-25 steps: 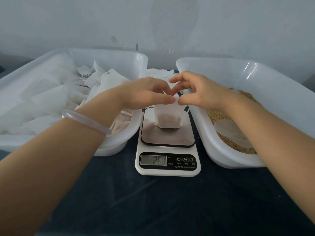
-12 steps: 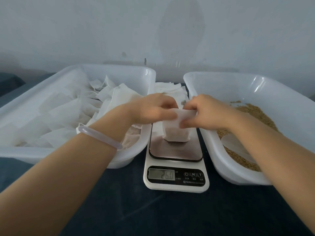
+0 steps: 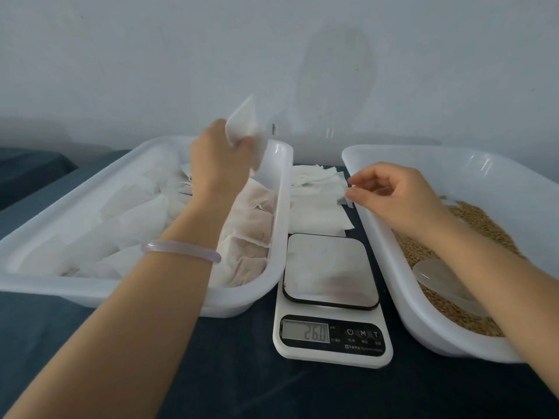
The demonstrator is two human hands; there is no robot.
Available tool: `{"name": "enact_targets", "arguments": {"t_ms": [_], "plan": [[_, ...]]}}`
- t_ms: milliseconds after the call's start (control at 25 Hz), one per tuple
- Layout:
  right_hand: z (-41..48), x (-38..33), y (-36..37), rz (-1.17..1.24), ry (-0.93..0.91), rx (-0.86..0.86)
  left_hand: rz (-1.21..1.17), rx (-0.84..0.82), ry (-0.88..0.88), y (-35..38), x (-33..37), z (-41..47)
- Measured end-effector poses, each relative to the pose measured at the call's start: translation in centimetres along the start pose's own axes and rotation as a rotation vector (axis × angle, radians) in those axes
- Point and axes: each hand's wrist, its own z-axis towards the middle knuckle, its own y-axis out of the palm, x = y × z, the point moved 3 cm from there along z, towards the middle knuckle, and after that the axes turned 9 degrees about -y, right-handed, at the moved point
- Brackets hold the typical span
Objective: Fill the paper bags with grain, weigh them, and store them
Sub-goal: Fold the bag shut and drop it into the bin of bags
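My left hand [image 3: 220, 155] grips a filled white paper bag [image 3: 243, 125] and holds it raised over the back right of the left tub [image 3: 281, 207], which contains several filled bags [image 3: 251, 231]. My right hand [image 3: 393, 192] reaches over the right tub's rim, and its thumb and forefinger pinch the edge of the top empty bag in the stack of empty bags [image 3: 314, 204] behind the scale. The scale [image 3: 332, 343] stands between the tubs. Its plate [image 3: 329, 267] is bare and its display [image 3: 305, 331] reads 26.0.
The right tub [image 3: 423, 328] holds brown grain [image 3: 472, 225] with a translucent scoop [image 3: 438, 279] lying in it. Both tubs sit on a dark blue cloth [image 3: 242, 382]. A pale wall [image 3: 302, 71] stands close behind them.
My left hand lifted the filled bag off the scale and carried it up and left over the left tub. My right hand let go of it and moved to the empty bags.
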Motion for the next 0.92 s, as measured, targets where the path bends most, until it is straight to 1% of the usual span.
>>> {"name": "enact_targets", "arguments": {"t_ms": [40, 160, 200, 240, 280, 360, 440, 600, 680, 720, 760, 800, 880, 920], "plan": [[0.0, 0.2, 0.1, -0.014, 0.015, -0.018, 0.065, -0.039, -0.067, 0.3, -1.0, 0.6], [0.1, 0.6, 0.3, -0.035, 0.055, -0.063, 0.209, -0.318, -0.287, 2.6, -3.7, 1.0], [0.1, 0.8, 0.3, -0.039, 0.066, -0.076, 0.29, -0.362, -0.327, 2.8, -4.2, 0.9], [0.1, 0.9, 0.2, -0.041, 0.072, -0.087, 0.322, -0.37, -0.354, 2.8, -4.5, 1.0], [0.1, 0.9, 0.2, -0.038, 0.073, -0.096, 0.27, -0.368, -0.378, 2.6, -4.7, 1.1], [0.1, 0.9, 0.4, -0.023, 0.069, -0.102, 0.042, -0.382, -0.436, 2.0, -4.5, 1.3], [0.1, 0.9, 0.3, -0.016, 0.076, -0.101, -0.087, -0.368, -0.463, 1.1, -3.8, 0.9], [0.2, 1.2, 0.2, 0.006, 0.086, -0.119, -0.053, -0.33, -0.397, -2.5, -3.1, 1.5], [0.4, 1.4, 0.3, 0.007, 0.083, -0.141, -0.039, -0.374, -0.446, -5.0, -4.0, 1.8], [0.6, 1.4, 0.4, 0.003, 0.08, -0.149, -0.02, -0.434, -0.492, -6.0, -4.7, 1.5], [0.7, 1.5, 0.4, -0.003, 0.078, -0.151, 0.051, -0.501, -0.549, -6.6, -5.5, 1.0], [0.8, 1.5, 0.4, -0.009, 0.078, -0.151, 0.18, -0.549, -0.599, -7.0, -6.4, 0.6], [0.8, 1.4, 0.3, -0.018, 0.077, -0.157, 0.444, -0.577, -0.64, -7.3, -7.5, 0.2], [0.8, 1.4, 0.3, -0.02, 0.079, -0.159, 0.528, -0.572, -0.641, -7.3, -7.8, 0.3]]}}
